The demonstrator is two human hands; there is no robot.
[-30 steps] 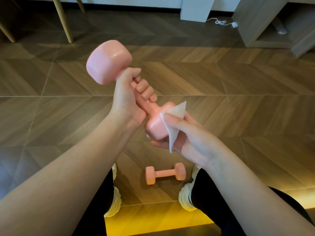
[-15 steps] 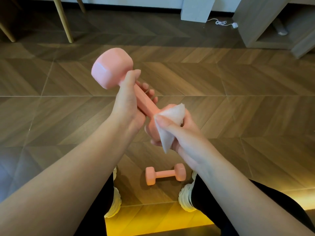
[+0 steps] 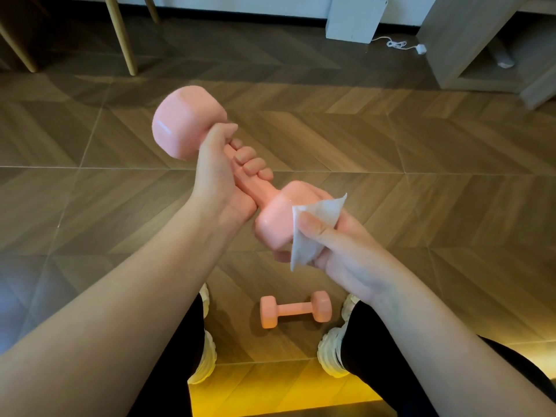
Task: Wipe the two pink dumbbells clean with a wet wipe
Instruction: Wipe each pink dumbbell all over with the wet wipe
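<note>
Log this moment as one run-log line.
phase: wiping | left hand: grips handle of pink dumbbell | right hand: presses wet wipe on its near head | second pink dumbbell: lying on floor

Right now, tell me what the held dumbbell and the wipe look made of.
Held dumbbell: looks like a smooth, glossy pink vinyl or plastic coating; light glints on its heads. Wipe: thin white nonwoven sheet, slightly see-through, creased and limp.

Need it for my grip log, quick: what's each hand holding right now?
Left hand: grips the handle of the raised pink dumbbell.
Right hand: pinches the wet wipe against that dumbbell's lower head.
</note>
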